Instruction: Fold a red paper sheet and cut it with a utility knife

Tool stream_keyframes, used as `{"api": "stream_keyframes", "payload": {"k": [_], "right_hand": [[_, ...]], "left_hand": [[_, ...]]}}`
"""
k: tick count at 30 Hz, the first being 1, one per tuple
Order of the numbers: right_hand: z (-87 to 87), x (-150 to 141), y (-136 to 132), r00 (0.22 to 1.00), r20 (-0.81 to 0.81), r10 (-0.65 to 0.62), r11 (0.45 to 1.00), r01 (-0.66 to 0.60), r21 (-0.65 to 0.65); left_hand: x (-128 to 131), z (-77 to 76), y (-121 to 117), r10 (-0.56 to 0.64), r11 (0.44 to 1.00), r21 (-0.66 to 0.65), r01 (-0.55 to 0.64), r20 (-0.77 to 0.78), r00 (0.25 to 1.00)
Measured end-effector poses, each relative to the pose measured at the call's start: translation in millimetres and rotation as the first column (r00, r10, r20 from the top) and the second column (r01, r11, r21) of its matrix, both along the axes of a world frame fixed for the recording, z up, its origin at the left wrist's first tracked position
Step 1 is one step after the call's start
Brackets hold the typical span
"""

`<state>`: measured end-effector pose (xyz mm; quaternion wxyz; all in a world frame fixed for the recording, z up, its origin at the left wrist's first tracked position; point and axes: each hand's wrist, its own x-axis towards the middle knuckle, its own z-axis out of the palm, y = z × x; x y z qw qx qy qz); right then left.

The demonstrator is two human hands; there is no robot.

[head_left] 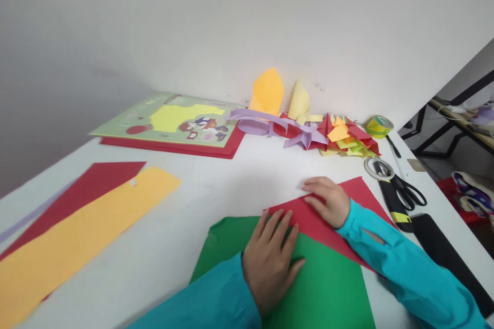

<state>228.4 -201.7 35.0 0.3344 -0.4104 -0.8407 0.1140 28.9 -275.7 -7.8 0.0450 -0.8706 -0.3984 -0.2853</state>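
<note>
My left hand [270, 259] lies flat, fingers spread, on a green paper sheet [328, 288] and the near edge of a red paper sheet [328, 226]. My right hand [327, 200] presses down on the red sheet near its upper corner, fingers together and bent. The red sheet overlaps the green one on the white table [216, 180]. Both arms wear turquoise sleeves.
Long red and orange paper strips [77, 226] lie at the left. A picture book on red sheets [173, 126] sits at the back. Folded coloured paper pieces [309, 131] are piled by the wall. Tape rolls [378, 126], scissors [405, 190] and a black knife are at the right edge.
</note>
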Motion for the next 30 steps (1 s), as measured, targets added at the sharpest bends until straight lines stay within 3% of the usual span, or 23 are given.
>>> {"api": "stream_keyframes", "payload": {"k": [3, 6, 12, 19, 30], "right_hand": [[13.4, 34, 6, 0.977, 0.04, -0.208, 0.978, 0.208, -0.005], [5.1, 65, 4, 0.929, 0.133, -0.345, 0.938, 0.335, 0.091], [-25.0, 79, -12, 0.93, 0.197, -0.31, 0.947, 0.284, 0.148], [-23.2, 76, -17, 0.913, 0.266, -0.31, 0.941, 0.255, 0.221], [-25.4, 75, -19, 0.891, 0.3, -0.341, 0.936, 0.292, 0.196]], "left_hand": [[-1, -4.0, 1, -0.001, 1.0, -0.025, 0.0, -0.031, 1.0], [-1, -6.7, 1, -0.018, 1.0, -0.026, 0.016, -0.064, 0.998], [-1, -6.7, 2, -0.006, 1.0, -0.03, 0.006, -0.021, 1.0], [-3, -4.2, 3, -0.032, 0.999, 0.0, 0.032, -0.022, 0.999], [-10, 11.8, 8, -0.056, 0.996, -0.07, 0.048, -0.121, 0.991]]}}
